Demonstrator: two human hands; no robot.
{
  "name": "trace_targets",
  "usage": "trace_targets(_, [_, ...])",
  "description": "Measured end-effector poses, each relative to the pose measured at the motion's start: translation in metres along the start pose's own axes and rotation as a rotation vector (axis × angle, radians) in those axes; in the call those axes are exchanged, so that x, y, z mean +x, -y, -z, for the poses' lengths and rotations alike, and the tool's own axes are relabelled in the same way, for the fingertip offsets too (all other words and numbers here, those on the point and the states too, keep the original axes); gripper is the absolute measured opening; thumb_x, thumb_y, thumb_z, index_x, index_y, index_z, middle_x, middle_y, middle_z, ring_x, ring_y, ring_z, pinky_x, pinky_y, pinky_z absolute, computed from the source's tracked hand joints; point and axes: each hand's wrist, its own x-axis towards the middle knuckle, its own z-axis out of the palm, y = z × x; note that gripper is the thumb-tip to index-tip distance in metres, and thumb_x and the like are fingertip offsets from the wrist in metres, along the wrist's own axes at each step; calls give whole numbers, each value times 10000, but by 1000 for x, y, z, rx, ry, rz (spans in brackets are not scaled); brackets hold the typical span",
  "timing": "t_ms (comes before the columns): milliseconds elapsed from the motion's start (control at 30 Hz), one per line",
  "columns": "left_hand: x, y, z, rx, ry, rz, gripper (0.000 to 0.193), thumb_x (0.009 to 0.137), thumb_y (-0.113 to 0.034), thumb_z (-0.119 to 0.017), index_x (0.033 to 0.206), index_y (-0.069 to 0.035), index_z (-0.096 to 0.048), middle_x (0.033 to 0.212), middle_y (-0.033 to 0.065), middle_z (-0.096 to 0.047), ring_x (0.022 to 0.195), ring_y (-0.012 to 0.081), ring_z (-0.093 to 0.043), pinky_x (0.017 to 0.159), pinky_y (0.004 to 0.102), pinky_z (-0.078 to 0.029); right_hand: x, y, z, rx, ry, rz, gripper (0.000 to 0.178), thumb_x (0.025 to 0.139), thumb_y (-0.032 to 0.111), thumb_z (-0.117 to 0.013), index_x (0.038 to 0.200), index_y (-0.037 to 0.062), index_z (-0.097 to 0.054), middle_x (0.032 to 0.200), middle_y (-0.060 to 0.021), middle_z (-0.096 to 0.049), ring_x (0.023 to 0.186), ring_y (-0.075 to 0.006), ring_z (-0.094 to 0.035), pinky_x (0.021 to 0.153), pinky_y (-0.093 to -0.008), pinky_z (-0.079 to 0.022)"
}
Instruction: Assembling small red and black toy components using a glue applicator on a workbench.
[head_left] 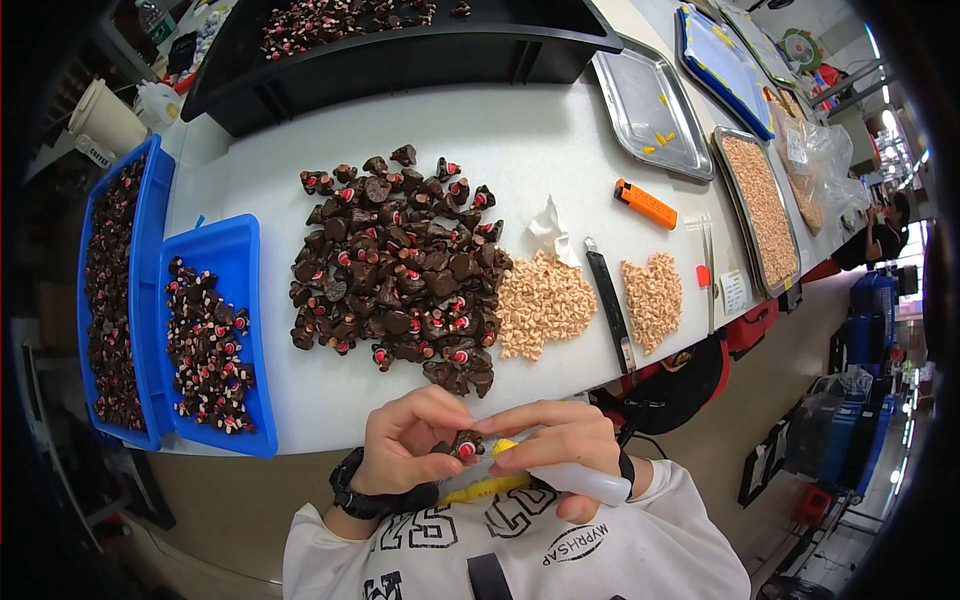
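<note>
The white table [560, 140] carries a loose heap [400, 260] of dark brown pieces; from here I see its nearest pieces close to the near edge, where a brushing sleeve could tip one off. The right hand [562, 440] is wrapped around a white bottle [592, 484]; excess pressure could expel contents. The left hand [402, 440] pinches one red-marked piece [465, 447] in front of the torso; a slack pinch could drop it.

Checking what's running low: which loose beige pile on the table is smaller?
The right beige pile, right of the black cutter; the left beige pile spreads wider, against the brown pieces.
</note>
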Motion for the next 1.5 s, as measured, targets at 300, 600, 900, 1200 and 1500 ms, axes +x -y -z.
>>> trace_targets(300, [0, 0, 0, -15, 11, 4, 369, 776, -7, -694, 1092, 72, -519, 1039, 161, -506, 930, 207, -572, 770, 316, -559, -1, -2, 0, 44, -10, -1, 554, 857, 501, -512, 974, -31, -615, 1035, -284, -594, 839, -338, -641, 673, -352, -536])
trace_targets(600, [0, 0, -1, -59, 12, 15, 371, 782, 3, -683, 1094, 59, -490, 1052, 153, -497, 987, 206, -549, 800, 331, -563, -1, -3, 0, 21, 1, 14, 551, 849, 496, -529, 974, -32, -625, 1024, -269, -598, 850, -332, -633, 686, -354, -532])
trace_targets(900, [-1, 0, -1, -56, 10, 20, 365, 781, 6, -682, 1089, 58, -493, 1048, 155, -499, 975, 206, -555, 793, 333, -564, -1, -2, 0, 28, 15, -3, 549, 846, 494, -537, 980, -32, -625, 1026, -265, -598, 878, -338, -626, 707, -362, -530])
trace_targets(1200, [0, 0, 0, -36, 17, 14, 376, 779, 8, -684, 1098, 64, -494, 1050, 164, -499, 952, 211, -567, 783, 331, -562, 3, 4, 1, -16, 41, -52, 574, 909, 539, -396, 1017, 18, -610, 690, -92, -652, 1000, -344, -605, 717, -383, -541])
trace_targets(1500, [0, 1, -1, -45, 2, 11, 370, 778, 10, -684, 1094, 63, -500, 1050, 161, -501, 961, 208, -558, 783, 330, -559, 3, 4, 0, -17, 35, -56, 589, 905, 549, -394, 1014, 14, -614, 684, -89, -649, 993, -347, -606, 711, -382, -539])
